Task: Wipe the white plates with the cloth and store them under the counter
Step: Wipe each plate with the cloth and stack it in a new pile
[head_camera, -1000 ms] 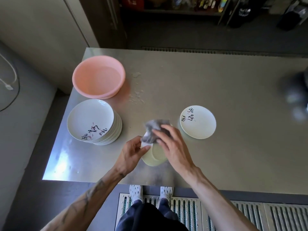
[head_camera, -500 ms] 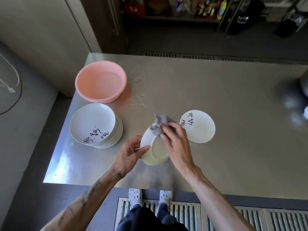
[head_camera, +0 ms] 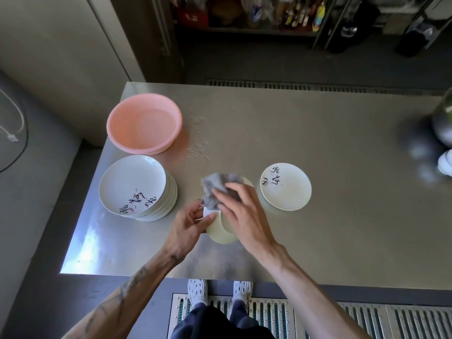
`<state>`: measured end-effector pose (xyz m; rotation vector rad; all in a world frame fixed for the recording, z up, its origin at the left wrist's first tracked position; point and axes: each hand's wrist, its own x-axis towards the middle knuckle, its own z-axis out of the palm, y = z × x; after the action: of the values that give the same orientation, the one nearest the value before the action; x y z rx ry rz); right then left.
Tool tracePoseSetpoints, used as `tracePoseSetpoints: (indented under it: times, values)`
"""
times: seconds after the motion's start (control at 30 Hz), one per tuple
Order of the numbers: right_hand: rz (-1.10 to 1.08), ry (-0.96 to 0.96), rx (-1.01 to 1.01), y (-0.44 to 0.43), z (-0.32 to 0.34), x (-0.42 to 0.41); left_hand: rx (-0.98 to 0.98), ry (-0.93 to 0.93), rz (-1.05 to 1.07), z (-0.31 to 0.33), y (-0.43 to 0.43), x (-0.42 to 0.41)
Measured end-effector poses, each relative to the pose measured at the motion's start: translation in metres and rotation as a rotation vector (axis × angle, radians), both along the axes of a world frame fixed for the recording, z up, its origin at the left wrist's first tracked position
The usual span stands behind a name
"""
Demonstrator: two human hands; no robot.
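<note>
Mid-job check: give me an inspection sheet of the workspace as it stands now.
Surface: steel counter, with water drops beside the pink basin.
Job's things: held plate, tilted, under the grey cloth; stack of plates at left; single plate lying flat at right.
Clutter: blurred dark object at the counter's right edge; cannot tell what it is.
Hands: left hand grips the held plate's rim; right hand presses the cloth onto it.
Cables: cables looping far left, off the counter.
Surroundings: shelf of bottles beyond the counter; floor grating underfoot.
</note>
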<state>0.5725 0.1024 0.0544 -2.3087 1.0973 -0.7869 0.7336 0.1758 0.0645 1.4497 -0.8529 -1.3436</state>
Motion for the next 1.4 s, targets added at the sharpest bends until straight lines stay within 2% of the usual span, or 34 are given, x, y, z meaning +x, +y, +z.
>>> tracePoseSetpoints:
  times: [0.07,0.17,0.33,0.47,0.53,0.63,0.73,0.87,1.07,1.2,1.33,1.4]
  values:
    - [0.014,0.001,-0.034,-0.009,-0.001,-0.004,0.004,0.005,0.007,0.004,-0.001,-0.001]
    - [-0.177,-0.096,0.121,-0.022,-0.004,-0.014,0.021,0.029,0.036,0.007,-0.002,0.002]
    - [-0.032,-0.03,0.003,-0.01,0.003,-0.005,0.008,0.048,0.054,0.012,-0.003,0.001]
    - [-0.339,-0.208,0.329,-0.029,-0.009,-0.026,-0.015,0.071,0.129,0.017,0.0,0.002]
    - [-0.406,-0.258,0.427,-0.019,-0.014,-0.032,-0.026,0.087,0.168,0.019,-0.003,0.002]
    - [-0.436,-0.291,0.398,0.019,-0.017,-0.028,-0.032,0.102,0.214,0.018,-0.006,-0.005]
    - [-0.42,-0.244,0.333,0.042,-0.016,-0.023,-0.028,0.117,0.222,0.017,-0.006,-0.01]
    - [-0.552,-0.351,0.426,0.026,-0.013,-0.025,-0.036,0.114,0.226,0.019,-0.006,-0.018]
    - [-0.405,-0.326,0.349,0.07,-0.004,-0.001,-0.049,0.131,0.265,0.017,-0.004,-0.027]
    - [-0.525,-0.401,0.417,0.063,-0.007,-0.002,-0.048,0.114,0.285,0.015,0.003,-0.03]
    - [-0.406,-0.322,0.342,0.074,-0.006,0.0,-0.061,0.129,0.298,0.014,0.006,-0.033]
    - [-0.435,-0.312,0.37,0.07,-0.007,-0.005,-0.068,0.099,0.275,0.013,0.008,-0.034]
